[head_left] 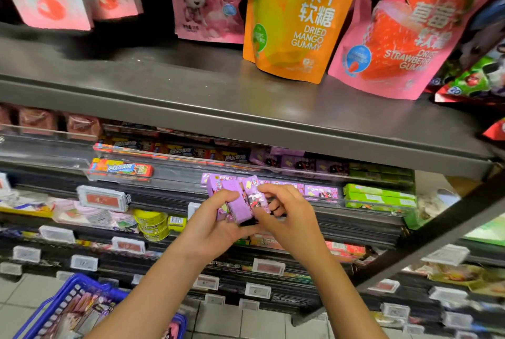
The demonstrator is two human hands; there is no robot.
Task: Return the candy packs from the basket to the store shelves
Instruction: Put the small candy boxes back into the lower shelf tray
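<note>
A grey metal shelf [191, 98] runs across the whole upper view, its front lip slanting down toward 3 o'clock, with a wide bare stretch at 10 o'clock. On it at 1 o'clock stand an orange mango gummy bag [297, 19] and a pink strawberry gummy bag [404, 35], touching side by side and right at the lip; a pink bear pouch [207, 0] stands further back at 12 o'clock.

Below the lip, tiered candy racks [355, 224] step down toward the floor, fronted by price tags [102, 198]. A row of purple boxes [319, 191] sits at the centre, green boxes [379, 196] just beside it toward 3 o'clock.

At 7 o'clock a blue basket [65, 292] stands on the tiled floor, packs visible inside.

In front of the purple row, the left hand [216, 226] curls its grip round purple candy packs [235, 205], thumb across the front, held upright and fanned. The right hand [289, 215] meets them from 3 o'clock, fingertips pinching the outermost pack. The packs sit close before the rack edge, beneath the grey lip.
</note>
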